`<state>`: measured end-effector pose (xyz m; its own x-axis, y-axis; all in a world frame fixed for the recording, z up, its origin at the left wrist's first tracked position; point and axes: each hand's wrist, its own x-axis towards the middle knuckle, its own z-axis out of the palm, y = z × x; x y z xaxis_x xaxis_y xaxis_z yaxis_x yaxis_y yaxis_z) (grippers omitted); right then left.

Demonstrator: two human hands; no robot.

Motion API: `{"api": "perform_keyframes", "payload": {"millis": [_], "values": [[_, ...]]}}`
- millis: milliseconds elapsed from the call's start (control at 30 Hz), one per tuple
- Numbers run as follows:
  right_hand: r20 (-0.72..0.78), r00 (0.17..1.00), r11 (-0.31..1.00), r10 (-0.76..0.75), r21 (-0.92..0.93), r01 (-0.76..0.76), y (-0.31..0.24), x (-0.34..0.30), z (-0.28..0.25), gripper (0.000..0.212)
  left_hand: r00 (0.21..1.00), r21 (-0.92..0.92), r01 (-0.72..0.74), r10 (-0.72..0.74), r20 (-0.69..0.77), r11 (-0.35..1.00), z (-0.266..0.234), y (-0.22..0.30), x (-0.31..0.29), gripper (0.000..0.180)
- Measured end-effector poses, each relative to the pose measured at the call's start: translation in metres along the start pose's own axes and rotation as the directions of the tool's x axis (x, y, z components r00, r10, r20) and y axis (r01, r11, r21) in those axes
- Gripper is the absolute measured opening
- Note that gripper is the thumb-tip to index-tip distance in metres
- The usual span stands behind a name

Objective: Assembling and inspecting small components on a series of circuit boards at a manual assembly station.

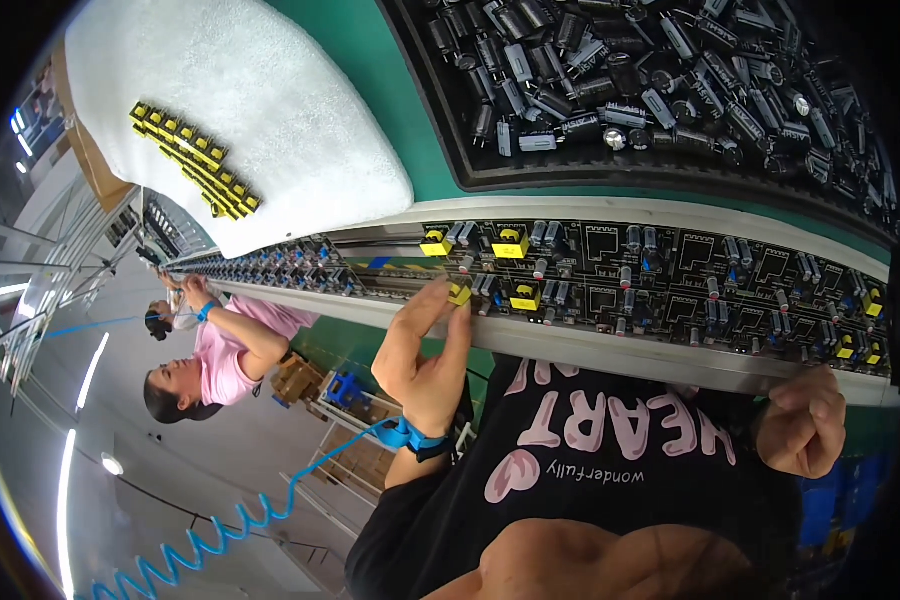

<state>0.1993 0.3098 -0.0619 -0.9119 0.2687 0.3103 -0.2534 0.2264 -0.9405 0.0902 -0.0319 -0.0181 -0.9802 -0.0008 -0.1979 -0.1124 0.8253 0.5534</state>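
My left hand (425, 350) wears a blue wrist strap (405, 434) with a coiled cord. Its thumb and forefinger close round a small yellow transformer (459, 294) at the near left end of a black circuit board (685, 285). Whether that part is fully seated cannot be made out. Other yellow transformers, one of them (510, 244) close by, stand on the board among capacitors. My right hand (802, 425) is at the near rail on the right, its fingers curled together; anything inside them is hidden.
Beyond the rail (610, 343), a black tray (450, 150) holds many loose black capacitors. Yellow transformers (195, 155) lie in rows on white foam (300, 110) at far left. More boards (290, 265) run along the line leftward, where a person in pink (230, 350) works.
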Motion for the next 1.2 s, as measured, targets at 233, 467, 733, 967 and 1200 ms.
{"api": "perform_keyframes", "payload": {"millis": [233,467,733,967,1200], "values": [[-0.018,1.000,1.000,-0.025,-0.014,0.024,0.003,0.003,0.001,0.029,0.997,0.006,-0.053,0.053,0.054,0.999,-0.001,0.004,0.008,0.028],[-0.015,1.000,1.000,-0.019,-0.009,0.019,0.004,0.007,0.002,0.029,0.979,0.053,-0.159,0.150,0.138,0.986,-0.006,0.013,0.023,0.026],[-0.015,1.000,1.000,-0.022,-0.014,0.022,0.007,0.001,0.000,0.029,0.953,0.108,-0.269,0.248,0.171,0.957,-0.008,0.010,0.027,0.028],[-0.023,1.000,0.999,-0.016,-0.048,0.015,0.009,0.001,0.000,0.029,0.964,0.103,-0.216,0.195,0.181,0.971,-0.006,0.019,0.028,0.022],[-0.003,1.000,0.999,-0.024,-0.043,0.024,0.011,-0.001,-0.004,0.032,0.942,0.144,-0.297,0.266,0.203,0.944,-0.006,0.019,0.031,0.024]]}}
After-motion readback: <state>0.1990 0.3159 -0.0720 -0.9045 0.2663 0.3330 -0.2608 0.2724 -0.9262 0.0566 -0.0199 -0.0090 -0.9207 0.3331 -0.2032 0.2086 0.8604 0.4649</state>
